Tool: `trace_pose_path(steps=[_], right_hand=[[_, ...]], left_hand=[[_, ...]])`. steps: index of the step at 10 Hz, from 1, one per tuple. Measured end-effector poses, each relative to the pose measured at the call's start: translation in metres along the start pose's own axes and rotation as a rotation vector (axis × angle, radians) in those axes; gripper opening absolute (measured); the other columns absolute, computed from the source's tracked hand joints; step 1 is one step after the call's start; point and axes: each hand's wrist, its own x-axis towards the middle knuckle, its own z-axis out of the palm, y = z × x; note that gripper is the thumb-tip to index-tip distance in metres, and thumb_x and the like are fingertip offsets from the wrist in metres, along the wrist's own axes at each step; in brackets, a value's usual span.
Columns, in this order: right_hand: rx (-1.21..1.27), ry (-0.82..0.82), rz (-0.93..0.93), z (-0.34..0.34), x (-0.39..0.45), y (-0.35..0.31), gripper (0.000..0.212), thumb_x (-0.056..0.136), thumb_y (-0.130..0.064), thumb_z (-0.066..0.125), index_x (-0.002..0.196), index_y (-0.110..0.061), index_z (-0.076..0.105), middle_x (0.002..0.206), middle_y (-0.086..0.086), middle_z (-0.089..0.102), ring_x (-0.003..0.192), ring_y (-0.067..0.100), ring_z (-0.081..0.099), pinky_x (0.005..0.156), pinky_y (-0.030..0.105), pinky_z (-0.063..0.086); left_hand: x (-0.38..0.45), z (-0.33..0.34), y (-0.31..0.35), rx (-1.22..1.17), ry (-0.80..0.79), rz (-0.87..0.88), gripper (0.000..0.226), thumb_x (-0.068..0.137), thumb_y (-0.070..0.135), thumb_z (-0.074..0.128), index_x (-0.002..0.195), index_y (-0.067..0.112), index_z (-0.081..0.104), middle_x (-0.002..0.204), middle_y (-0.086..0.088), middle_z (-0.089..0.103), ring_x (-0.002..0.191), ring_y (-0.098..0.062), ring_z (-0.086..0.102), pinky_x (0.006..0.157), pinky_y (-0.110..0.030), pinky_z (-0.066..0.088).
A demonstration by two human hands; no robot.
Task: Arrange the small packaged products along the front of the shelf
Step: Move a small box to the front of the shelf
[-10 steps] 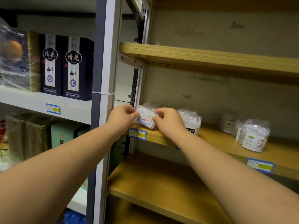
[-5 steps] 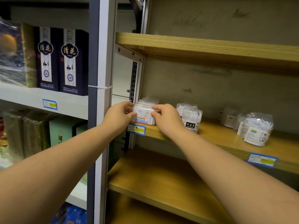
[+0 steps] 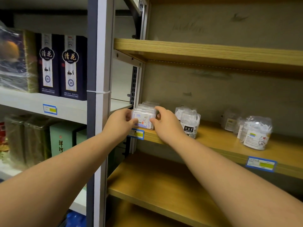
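Far left, at 9 o'clock: two dark blue liquor boxes (image 3: 62, 66) upright on a white shelf (image 3: 32, 102), beside a plastic-wrapped box (image 3: 14, 59). Below, at 8 o'clock, a pale green box (image 3: 62, 140). Grey upright post (image 3: 98, 79) between the two shelving bays.

Left hand (image 3: 120, 122) at centre, reaching in from 7 o'clock, fingers (image 3: 133, 120) curled and pressed against the left end of a row of small clear floss-pick cases (image 3: 144, 116). Thumb low on the front case's face, other fingers bent along its side. Row standing at the far left end of the wooden shelf (image 3: 218, 145), right at the front edge, above a blue price tag (image 3: 136, 133). Front case upright, printed label facing outward toward 6 o'clock, long axis running left to right; row itself stacked front to back toward 12 o'clock.

Right hand (image 3: 165, 122) reaching in from 5 o'clock, fingers (image 3: 159, 109) curved over the top right corner, thumb on the right end; row clamped between both hands.

Just right, at 3 o'clock of the row: dental floss bags (image 3: 188, 122), upright, near but apart from the hand. Further toward 3 o'clock, well apart, clear tubs of floss picks (image 3: 254, 133), with a second price tag (image 3: 260, 163) below.
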Motion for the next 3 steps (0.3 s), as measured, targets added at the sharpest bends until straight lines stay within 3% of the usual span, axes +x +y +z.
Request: trace_pose_path(steps=[2,3], right_hand=[[0.020,-0.018,-0.007,-0.003,-0.003,0.002,0.050,0.097,-0.032,0.056,0.145,-0.023,0.045,0.137,0.003,0.052,0.118,0.024,0.056,0.098,0.042,0.048],[0.046,0.024,-0.035,-0.006,-0.003,-0.001,0.048,0.098,-0.032,0.055,0.143,-0.021,0.045,0.136,0.002,0.052,0.115,0.024,0.058,0.097,0.043,0.049]], left_hand=[[-0.002,0.007,0.009,0.068,0.046,0.004,0.033,0.095,0.034,0.060,0.122,0.015,0.062,0.113,-0.002,0.069,0.094,-0.015,0.065,0.076,-0.032,0.056],[-0.001,0.011,0.018,0.132,0.144,0.024,0.046,0.099,0.036,0.051,0.139,0.014,0.051,0.135,-0.007,0.058,0.115,-0.021,0.059,0.093,-0.036,0.050]])
